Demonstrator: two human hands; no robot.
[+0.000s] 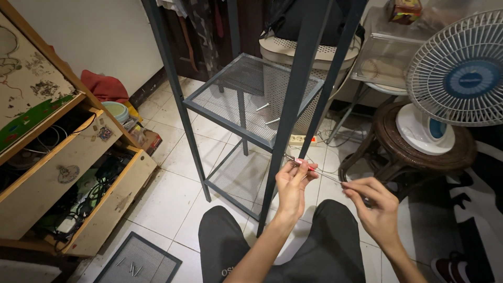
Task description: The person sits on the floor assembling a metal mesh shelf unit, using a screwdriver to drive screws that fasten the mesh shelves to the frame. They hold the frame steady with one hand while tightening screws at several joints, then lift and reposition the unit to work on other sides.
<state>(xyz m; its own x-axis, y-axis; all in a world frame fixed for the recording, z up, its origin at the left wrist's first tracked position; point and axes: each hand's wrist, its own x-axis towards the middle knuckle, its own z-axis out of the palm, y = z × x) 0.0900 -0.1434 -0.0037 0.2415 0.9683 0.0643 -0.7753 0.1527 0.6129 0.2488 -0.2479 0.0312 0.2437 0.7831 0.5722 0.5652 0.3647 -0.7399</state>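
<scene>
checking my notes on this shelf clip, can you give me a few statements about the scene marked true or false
1. The left hand pinches a small red-handled tool close to the front post of the metal shelf frame. True.
2. Two screws lie on the upper mesh shelf. True.
3. The electric fan stands on the tiled floor. False: it stands on a round wooden stool.
4. The wooden drawers on the left are pushed shut. False: they are pulled open, with cables inside.
5. A loose mesh panel lies on the floor with small screws on it. True.
</scene>
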